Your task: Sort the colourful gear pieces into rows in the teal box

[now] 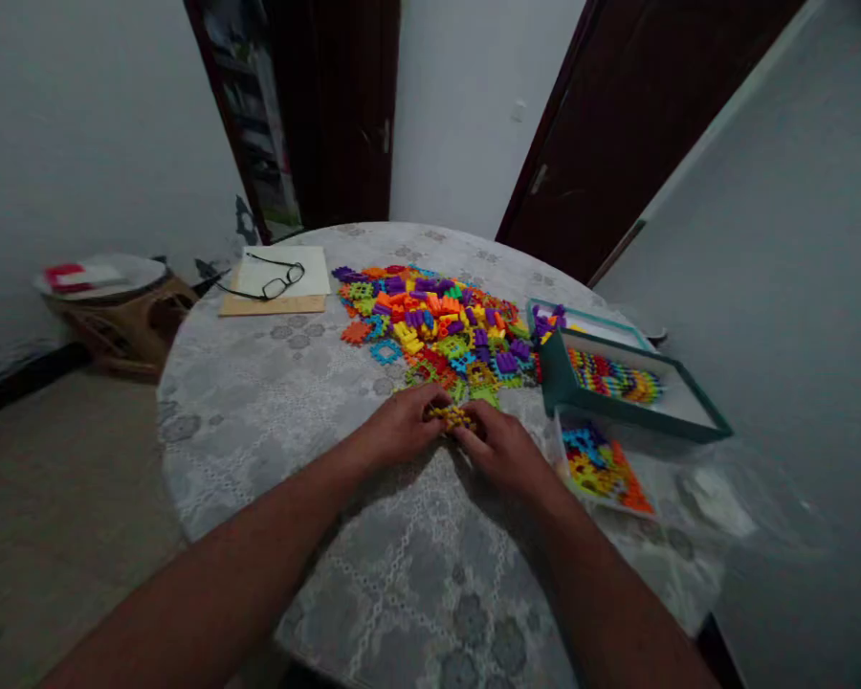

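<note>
My left hand (407, 424) and my right hand (502, 445) meet over the near side of the table, fingers closed on a small yellow toothed building piece (452, 416). Fingertips cover both ends of it, so I cannot tell whether it is one piece or several joined. Just beyond my hands spreads a heap of plastic building pieces (437, 325) in orange, purple, yellow, green, blue and red. Some are flat with toothed edges, others are chunky with ridges. A blue square toothed piece (386, 352) lies at the heap's left edge.
On the right stand a teal-edged box (638, 411) with a row of colourful pieces and a clear tray (603, 498) of sorted pieces. Behind them is a box lid (603, 325). Glasses (274, 287) rest on papers at the left. A patterned cloth (273, 402) covers the round table.
</note>
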`<action>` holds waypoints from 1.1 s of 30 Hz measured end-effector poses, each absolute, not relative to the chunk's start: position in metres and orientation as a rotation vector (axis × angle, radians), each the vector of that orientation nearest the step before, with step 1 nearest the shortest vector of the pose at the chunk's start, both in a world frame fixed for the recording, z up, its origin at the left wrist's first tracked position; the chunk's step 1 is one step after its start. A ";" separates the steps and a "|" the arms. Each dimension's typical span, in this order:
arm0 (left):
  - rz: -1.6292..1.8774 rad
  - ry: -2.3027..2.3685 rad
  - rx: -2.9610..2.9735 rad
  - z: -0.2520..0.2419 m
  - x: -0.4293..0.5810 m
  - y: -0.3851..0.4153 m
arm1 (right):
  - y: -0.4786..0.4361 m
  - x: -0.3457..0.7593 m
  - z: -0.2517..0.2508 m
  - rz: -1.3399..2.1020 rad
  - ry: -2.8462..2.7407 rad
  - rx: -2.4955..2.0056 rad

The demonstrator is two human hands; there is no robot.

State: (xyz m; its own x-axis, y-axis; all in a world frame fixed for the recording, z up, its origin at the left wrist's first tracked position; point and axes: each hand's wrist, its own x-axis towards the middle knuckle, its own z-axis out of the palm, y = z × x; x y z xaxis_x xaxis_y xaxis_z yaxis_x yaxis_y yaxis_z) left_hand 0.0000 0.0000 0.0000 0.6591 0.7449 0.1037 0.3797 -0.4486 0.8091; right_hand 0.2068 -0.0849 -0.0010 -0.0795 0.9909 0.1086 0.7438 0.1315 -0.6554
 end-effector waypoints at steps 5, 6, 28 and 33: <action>0.616 0.831 2.148 -0.003 -0.004 0.001 | -0.084 0.217 0.001 0.523 -1.912 -1.661; 0.629 0.826 2.171 -0.003 -0.004 0.002 | -0.085 0.218 0.001 0.490 -1.927 -1.663; 0.483 0.801 2.211 -0.008 -0.012 0.009 | -0.086 0.194 -0.008 0.525 -1.997 -1.428; 0.432 0.784 2.213 -0.010 -0.013 0.011 | -0.080 0.207 -0.011 0.212 -1.805 -1.679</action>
